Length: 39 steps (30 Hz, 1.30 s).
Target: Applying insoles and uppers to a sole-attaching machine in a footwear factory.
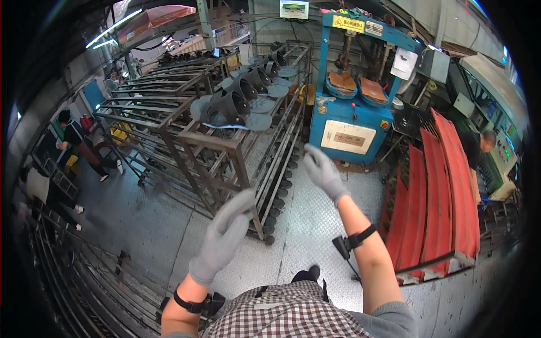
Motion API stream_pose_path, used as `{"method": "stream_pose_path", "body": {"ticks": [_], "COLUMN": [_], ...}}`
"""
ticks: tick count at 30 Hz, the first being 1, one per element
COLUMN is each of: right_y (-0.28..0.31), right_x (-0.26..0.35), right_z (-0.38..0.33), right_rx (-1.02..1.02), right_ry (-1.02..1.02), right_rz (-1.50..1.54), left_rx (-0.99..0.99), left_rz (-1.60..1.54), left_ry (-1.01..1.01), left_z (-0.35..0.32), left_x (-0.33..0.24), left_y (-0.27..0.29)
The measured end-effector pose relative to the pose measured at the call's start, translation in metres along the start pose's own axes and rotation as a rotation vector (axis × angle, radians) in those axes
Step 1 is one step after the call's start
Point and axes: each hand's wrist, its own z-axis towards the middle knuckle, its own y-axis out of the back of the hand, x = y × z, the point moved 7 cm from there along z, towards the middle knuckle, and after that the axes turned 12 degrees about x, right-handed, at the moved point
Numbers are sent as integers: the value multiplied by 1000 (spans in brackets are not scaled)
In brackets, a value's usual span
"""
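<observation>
Both my hands wear grey knit gloves and hold nothing that I can see. My left hand [224, 234] is raised in front of the near end of a brown metal rack [209, 139], its fingers stretched out. Farther off, my right hand [324, 172] reaches ahead with fingers extended, in the gap between the rack and a blue press machine [350, 128]. Dark slippers with wide straps [239, 104] stand in a row along the rack's top. I cannot tell whether my left fingertips touch the rack's corner post or are only in front of it.
Red slatted panels [422, 208] stand at my right, with a bent-over person [476, 149] beyond, beside a control cabinet [501, 152]. Brown pads [373, 90] lie on the press. More metal racks [84, 270] line the lower left; two people stand at the far left. The floor is metal plate [304, 231].
</observation>
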Motion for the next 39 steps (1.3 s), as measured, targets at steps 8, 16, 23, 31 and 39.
{"method": "stream_pose_path", "body": {"ticks": [8,16,23,31,39], "right_y": [58,30,-2,-8,-37], "right_x": [-30,-65,-67,-41,-41], "right_z": [281,479,515,501,510], "right_rx": [81,467,751,637,350], "right_ry": [235,432,672,367,373], "right_rz": [-75,-151,111,-306,-325], "left_rx": [-285,-784,-997,-1011,-907], "left_rz": [223,226,553,894,777], "left_ry": [-67,121,95,958,945], "left_z": [189,283,326,407,423], "left_x": [-8,31,69,85,113], "left_y": [23,59,115,132,180]}}
